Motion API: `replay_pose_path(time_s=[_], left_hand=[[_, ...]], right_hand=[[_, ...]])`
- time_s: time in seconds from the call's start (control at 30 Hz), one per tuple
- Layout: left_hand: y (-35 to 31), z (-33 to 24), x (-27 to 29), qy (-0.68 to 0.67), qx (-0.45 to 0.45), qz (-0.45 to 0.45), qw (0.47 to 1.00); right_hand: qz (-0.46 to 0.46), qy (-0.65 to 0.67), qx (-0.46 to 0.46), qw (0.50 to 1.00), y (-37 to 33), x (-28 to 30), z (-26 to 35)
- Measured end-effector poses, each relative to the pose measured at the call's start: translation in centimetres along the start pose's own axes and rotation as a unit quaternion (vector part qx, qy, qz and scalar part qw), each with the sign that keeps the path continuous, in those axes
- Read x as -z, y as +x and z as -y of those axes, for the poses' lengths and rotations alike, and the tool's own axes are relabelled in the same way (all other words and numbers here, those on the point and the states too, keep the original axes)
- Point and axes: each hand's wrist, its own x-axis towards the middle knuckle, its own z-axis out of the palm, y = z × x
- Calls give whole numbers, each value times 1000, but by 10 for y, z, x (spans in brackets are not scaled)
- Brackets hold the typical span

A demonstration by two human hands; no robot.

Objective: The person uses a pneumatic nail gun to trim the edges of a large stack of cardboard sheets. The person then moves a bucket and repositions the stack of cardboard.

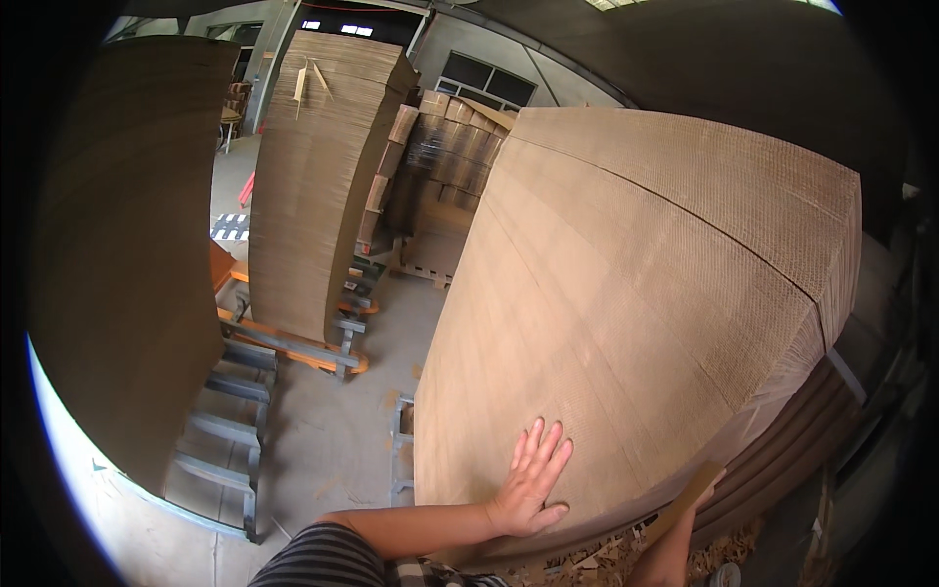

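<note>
At the far left a tall dark stack of brown corrugated cardboard sheets [127,254] stands on a grey metal frame rack [230,430], and beyond it a second, lighter stack of the same sheets [313,186] rests on an orange and grey pallet frame [293,342] on the grey concrete floor [323,450]. Further back lie bundles of folded cardboard wrapped in film [445,157]. Nearest is the large stack of tan corrugated cardboard sheets [646,293], filling the centre and right of the view, its edge face turned toward the person. The left hand [533,479] lies flat against that face low down, fingers [540,442] spread and pointing up, palm pressed on the board, the bare forearm reaching in from a striped sleeve [328,558]. To the right, at the stack's lower corner, the right hand [675,553] grips the end of a narrow tan cardboard strip [690,499] that leans against the edge, the fingers closed round it; exactly how they pinch it is hard to tell so near the rim. As a judgement, steadying goes best with the left palm kept broad and flat so the sheets do not slide, while the right hand keeps the strip square to the corner, clear of the loose brown scraps [606,560] below.
</note>
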Motion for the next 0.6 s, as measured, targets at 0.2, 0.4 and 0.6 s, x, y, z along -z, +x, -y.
replay_pose_path(time_s=[0.2,0.4,0.6], left_hand=[[-3,1,8,-1,16,25,1000],[-3,30,35,-18,1,30,999],[36,122,101,7,124,-32,992]], right_hand=[[69,-4,-56,996,57,29,-37],[-1,-25,159,987,-56,15,84],[69,-151,467,869,-328,-43,193]])
